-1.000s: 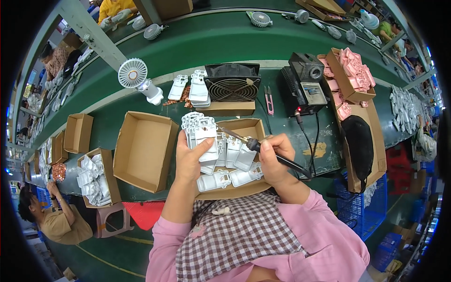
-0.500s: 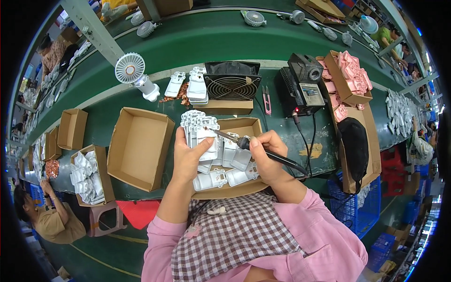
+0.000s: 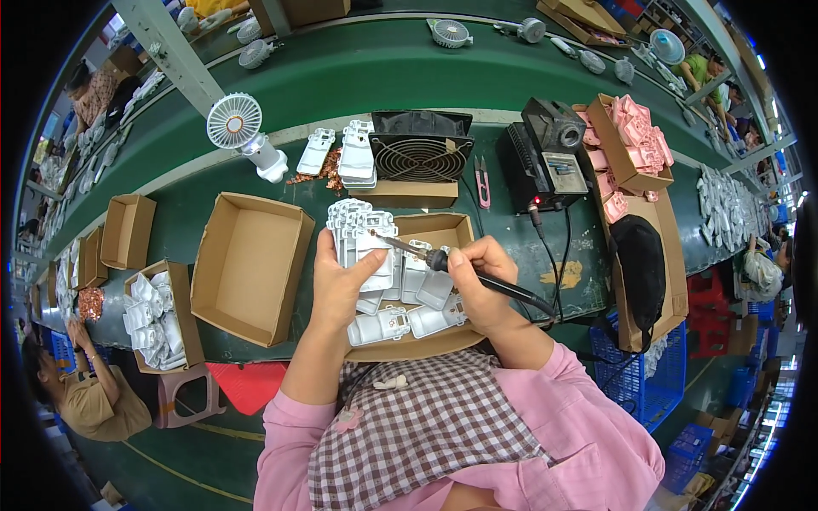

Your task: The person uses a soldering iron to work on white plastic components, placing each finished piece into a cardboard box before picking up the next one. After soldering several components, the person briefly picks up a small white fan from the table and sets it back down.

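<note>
My left hand (image 3: pixel 341 279) is closed round a stack of white plastic housings (image 3: pixel 362 228), its thumb across the front of the top one. Between the fingers of my right hand (image 3: pixel 483 284) is a soldering iron (image 3: pixel 439 259), slanting up to the left. The iron's tip meets or nearly meets a small spot near the upper end of the top housing; I cannot tell if they touch. Below the hands, a cardboard box (image 3: pixel 417 347) holds several more white housings (image 3: pixel 379 325), some with small round copper-coloured parts.
An open cardboard box (image 3: pixel 250 271) stands left, with a box of white parts (image 3: pixel 153 319) beyond. A small fan (image 3: pixel 235 121), a black box fan (image 3: pixel 422 140), pink tweezers (image 3: pixel 483 183) and a soldering station (image 3: pixel 545 162) stand behind. Pink parts (image 3: pixel 635 136) fill a right-hand box. Co-workers sit around.
Both hands keep nearly the same pose, with the iron's tip still at the top housing. On the conveyor behind, the small fans have shifted slightly left. The whole view has moved a little.
</note>
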The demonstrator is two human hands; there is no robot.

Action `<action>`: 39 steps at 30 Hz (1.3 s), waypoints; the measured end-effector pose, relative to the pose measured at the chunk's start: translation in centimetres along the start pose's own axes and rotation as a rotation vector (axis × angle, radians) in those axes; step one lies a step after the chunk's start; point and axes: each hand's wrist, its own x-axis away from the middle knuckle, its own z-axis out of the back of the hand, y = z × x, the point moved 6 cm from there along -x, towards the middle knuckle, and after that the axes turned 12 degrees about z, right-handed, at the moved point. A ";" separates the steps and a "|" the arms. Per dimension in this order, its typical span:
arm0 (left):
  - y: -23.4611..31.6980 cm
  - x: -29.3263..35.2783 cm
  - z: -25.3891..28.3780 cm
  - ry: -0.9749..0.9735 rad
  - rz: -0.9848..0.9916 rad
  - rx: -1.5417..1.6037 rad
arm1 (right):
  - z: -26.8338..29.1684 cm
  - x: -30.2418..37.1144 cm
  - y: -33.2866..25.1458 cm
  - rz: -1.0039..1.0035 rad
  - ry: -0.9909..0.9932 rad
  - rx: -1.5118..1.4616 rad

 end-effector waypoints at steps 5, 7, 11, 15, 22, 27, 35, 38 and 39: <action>0.1 0.1 -0.1 0.006 0.004 0.005 | 0.0 0.0 0.2 0.002 0.011 0.003; 0.1 0.1 -0.1 0.008 0.004 0.009 | 0.0 0.0 0.3 0.005 0.019 0.002; 0.1 0.1 -0.2 -0.001 0.003 0.017 | 0.1 0.0 0.3 0.008 0.012 0.013; 0.2 0.2 -0.2 -0.003 0.004 0.017 | 0.3 0.2 0.3 0.039 0.069 -0.021; 0.1 0.1 -0.3 -0.024 0.002 -0.019 | 0.1 0.0 0.1 0.039 0.027 -0.009; 0.1 0.2 -0.4 -0.027 0.008 -0.032 | -0.2 0.0 0.1 0.016 -0.002 -0.009; 0.1 0.2 -0.4 -0.020 0.002 -0.055 | -0.5 -0.2 -0.4 0.020 0.020 -0.025; 0.2 0.3 -0.4 -0.016 0.005 -0.065 | -0.5 -0.2 -0.4 0.024 0.017 -0.003; 0.2 0.3 -0.5 -0.018 0.009 -0.062 | -0.4 -0.2 -0.4 0.023 0.014 0.006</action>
